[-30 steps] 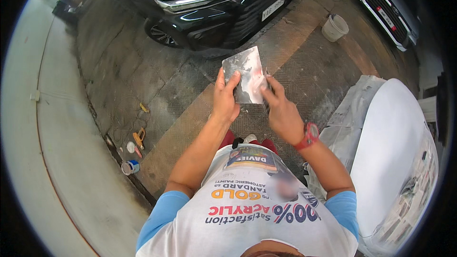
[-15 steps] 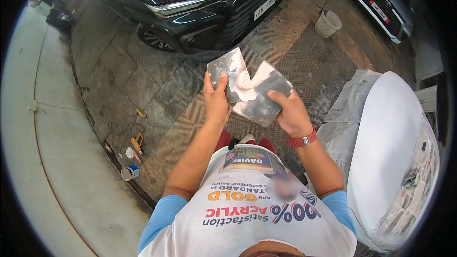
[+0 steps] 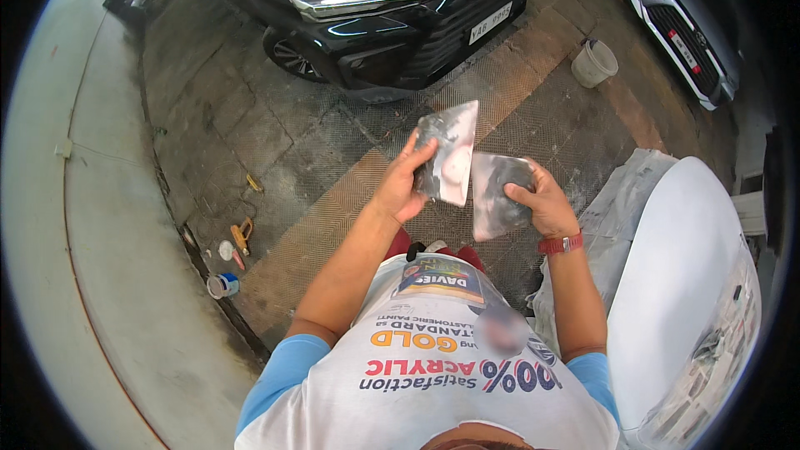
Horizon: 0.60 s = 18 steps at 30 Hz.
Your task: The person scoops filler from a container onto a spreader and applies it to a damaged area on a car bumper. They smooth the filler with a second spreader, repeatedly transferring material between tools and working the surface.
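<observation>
My left hand (image 3: 402,183) grips a flat, roughly square putty spreader (image 3: 441,127), its thumb pressed on the dark face. A lump of pale pinkish putty (image 3: 453,170) sits on that spreader, with more smeared along its edge. Beside it, my right hand (image 3: 550,204) is closed on a second flat spreader (image 3: 497,190), thumb on top. This one is grey with pale smears and slightly blurred. The two spreaders are held close together, with a narrow gap between them in the picture. A red watch band (image 3: 560,244) circles my right wrist.
A black car (image 3: 392,29) stands ahead, another car (image 3: 685,42) at far right. A pale bucket (image 3: 594,63) is on the floor. At right lies a large white panel (image 3: 667,258) with masking sheets. By the left wall are a yellow tool (image 3: 242,235) and a small can (image 3: 222,285).
The spreaders, overlapping half a second ago, have come apart. The left one is tilted more steeply, and the right one has turned more upright. Both hands sit further right in the picture, whose view has shifted.
</observation>
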Each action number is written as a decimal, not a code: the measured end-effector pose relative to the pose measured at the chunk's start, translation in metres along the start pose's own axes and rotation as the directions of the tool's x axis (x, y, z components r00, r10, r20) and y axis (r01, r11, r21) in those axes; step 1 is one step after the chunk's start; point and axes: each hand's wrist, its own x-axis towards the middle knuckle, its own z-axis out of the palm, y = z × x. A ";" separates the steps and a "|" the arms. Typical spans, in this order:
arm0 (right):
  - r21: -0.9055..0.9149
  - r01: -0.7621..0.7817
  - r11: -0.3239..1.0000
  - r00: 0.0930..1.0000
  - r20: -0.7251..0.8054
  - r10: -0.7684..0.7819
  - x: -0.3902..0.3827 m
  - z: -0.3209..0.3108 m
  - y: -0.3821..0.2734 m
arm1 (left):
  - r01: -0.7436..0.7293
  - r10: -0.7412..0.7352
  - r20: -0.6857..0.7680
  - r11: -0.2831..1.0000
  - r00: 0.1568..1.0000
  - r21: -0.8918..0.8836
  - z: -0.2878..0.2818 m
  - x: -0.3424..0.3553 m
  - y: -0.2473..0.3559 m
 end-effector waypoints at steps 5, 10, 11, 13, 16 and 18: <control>-0.797 0.353 0.490 0.871 0.089 -0.483 0.001 0.029 -0.056 | -0.093 0.161 -0.099 0.868 0.982 0.488 0.009 0.000 -0.013; -0.924 0.378 -0.059 0.784 0.353 -0.511 -0.009 0.082 -0.019 | -0.280 0.489 -0.008 0.514 0.873 0.811 0.005 0.003 -0.019; -0.906 0.422 -0.026 0.797 0.384 -0.467 -0.014 0.084 -0.011 | -0.281 0.563 -0.023 0.446 0.826 0.850 0.003 0.002 -0.018; -0.884 0.460 -0.089 0.815 0.459 -0.354 -0.019 0.083 -0.012 | -0.356 0.658 -0.198 0.606 0.726 0.711 -0.013 0.001 -0.020; -0.834 0.525 -0.172 0.786 0.552 -0.279 -0.023 0.083 -0.023 | -0.483 0.679 -0.334 0.714 0.654 0.506 -0.041 0.003 -0.014; -0.772 0.624 -0.122 0.679 0.613 -0.403 -0.028 0.103 -0.031 | -0.425 0.587 -0.317 0.784 0.745 0.453 -0.045 -0.005 -0.003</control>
